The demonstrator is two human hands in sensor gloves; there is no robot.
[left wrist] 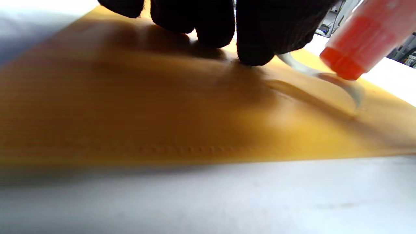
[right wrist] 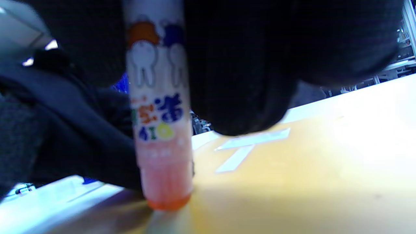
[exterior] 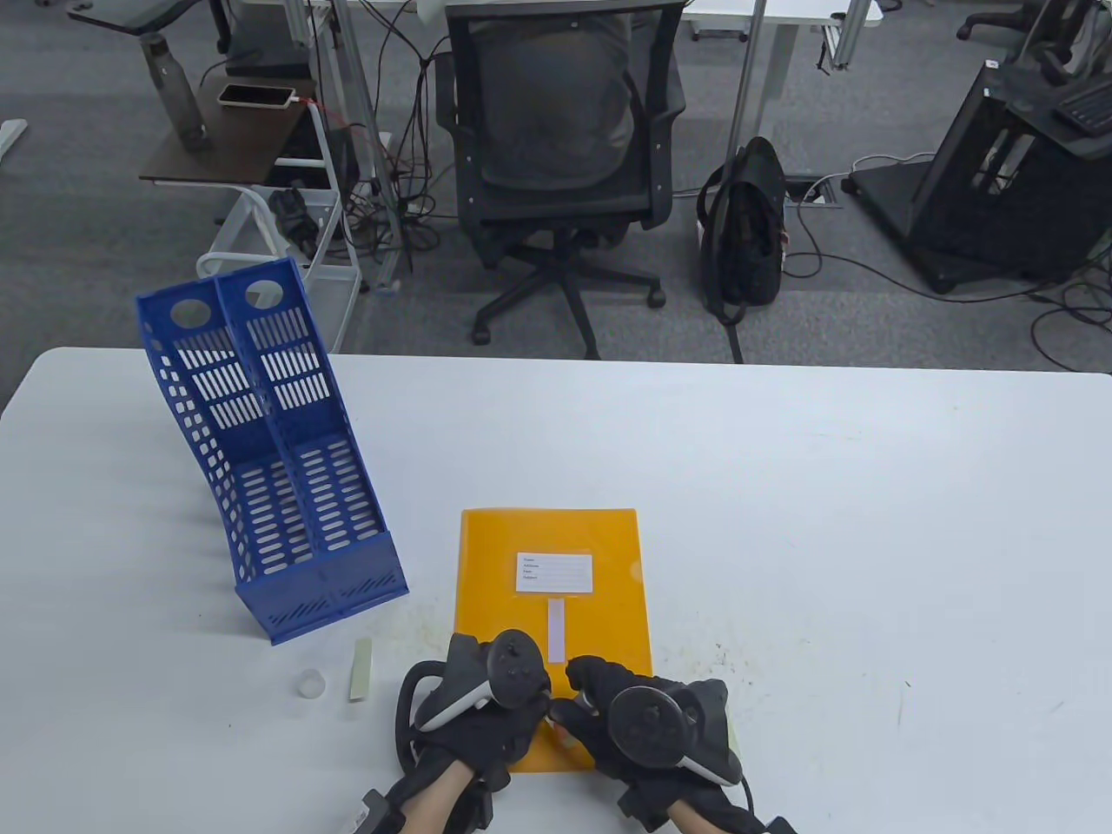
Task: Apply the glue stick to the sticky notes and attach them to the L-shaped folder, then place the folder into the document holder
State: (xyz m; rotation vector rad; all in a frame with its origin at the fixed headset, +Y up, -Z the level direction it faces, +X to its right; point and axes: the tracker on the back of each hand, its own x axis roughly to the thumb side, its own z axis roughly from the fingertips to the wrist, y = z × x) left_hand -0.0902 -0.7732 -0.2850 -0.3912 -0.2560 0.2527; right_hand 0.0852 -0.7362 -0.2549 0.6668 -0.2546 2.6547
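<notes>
An orange L-shaped folder (exterior: 556,599) lies flat near the table's front edge, with a white label (exterior: 554,573) and a white sticky strip (exterior: 556,627) on it. My left hand (exterior: 521,704) presses its fingertips (left wrist: 253,53) down on the folder's lower part, pinning the end of a curled pale sticky note (left wrist: 328,79). My right hand (exterior: 580,699) grips a glue stick (right wrist: 159,113) upright. Its orange tip (left wrist: 344,65) touches that note. The trackers hide the note in the table view.
A blue two-slot document holder (exterior: 278,486) stands at the folder's left, leaning back. A clear cap (exterior: 311,684) and a pale green note strip (exterior: 360,669) lie on the table to the left of my hands. Office chair and bags are beyond the table's far edge.
</notes>
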